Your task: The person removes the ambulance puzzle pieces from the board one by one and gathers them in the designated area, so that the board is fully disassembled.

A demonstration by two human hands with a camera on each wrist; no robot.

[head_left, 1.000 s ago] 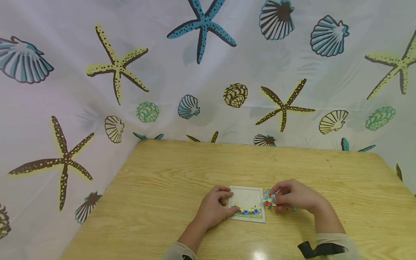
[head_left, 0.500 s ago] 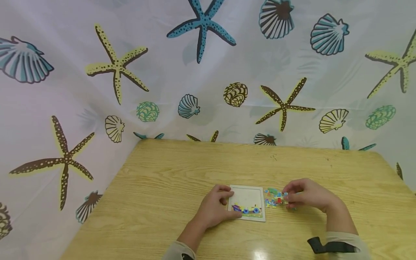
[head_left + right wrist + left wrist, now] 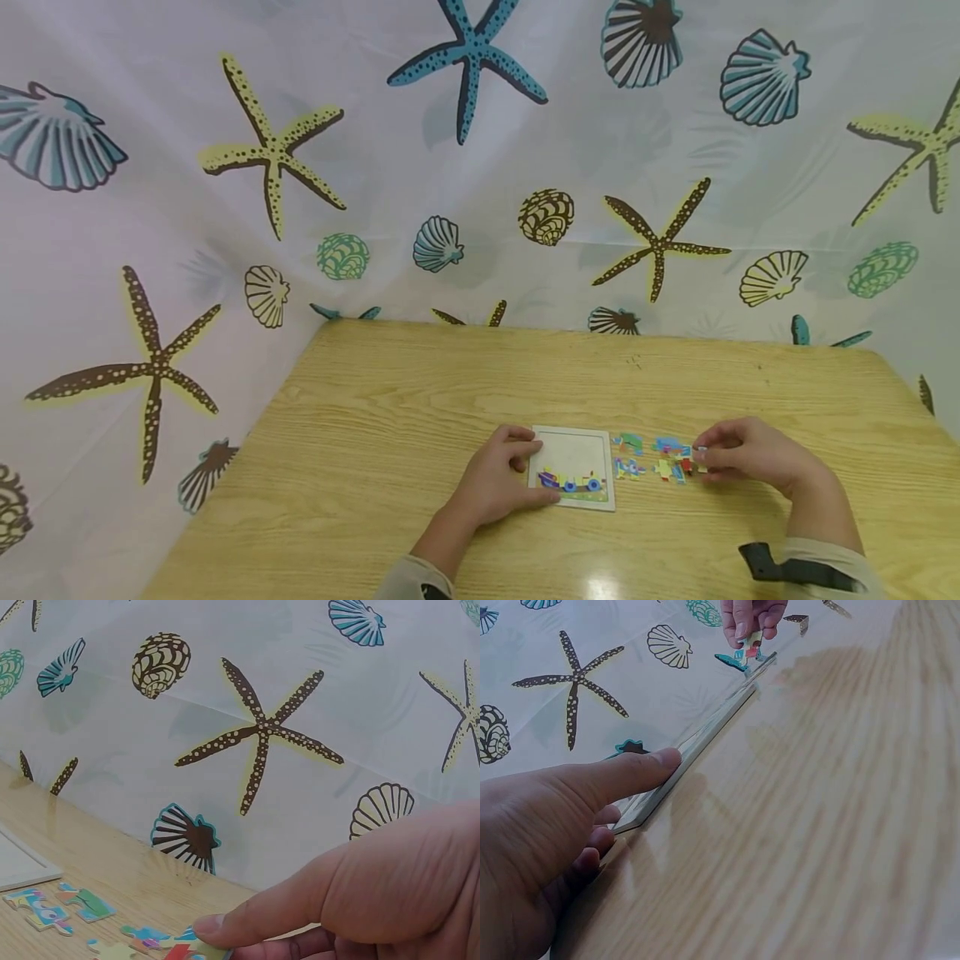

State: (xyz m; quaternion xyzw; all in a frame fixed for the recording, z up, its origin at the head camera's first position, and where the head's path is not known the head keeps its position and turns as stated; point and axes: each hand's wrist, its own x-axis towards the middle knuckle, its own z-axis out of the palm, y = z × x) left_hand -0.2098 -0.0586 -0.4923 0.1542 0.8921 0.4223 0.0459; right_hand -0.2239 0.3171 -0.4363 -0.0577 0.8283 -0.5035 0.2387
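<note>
A white-framed jigsaw puzzle board [image 3: 573, 452] lies on the table, with joined pieces showing a colourful vehicle along its lower edge. My left hand [image 3: 497, 482] holds the board at its left side, thumb on the frame and fingers curled at the edge, as the left wrist view shows. To the right, my right hand [image 3: 761, 454] pinches a puzzle piece [image 3: 199, 949] with a red patch between thumb and fingers. Loose pieces lie between hand and board: a green one [image 3: 630, 442], a blue-yellow one [image 3: 628, 468] and a yellowish one [image 3: 663, 470].
The wooden table [image 3: 390, 400] extends around the board. Behind and at the left hangs a white curtain [image 3: 360, 150] printed with starfish and shells. A black strap [image 3: 802, 572] is on the right sleeve.
My right hand has moved right, away from the board, with the red-patched piece. The loose pieces are spread farther apart and uncovered. My left hand stays on the board, its thumb slightly shifted.
</note>
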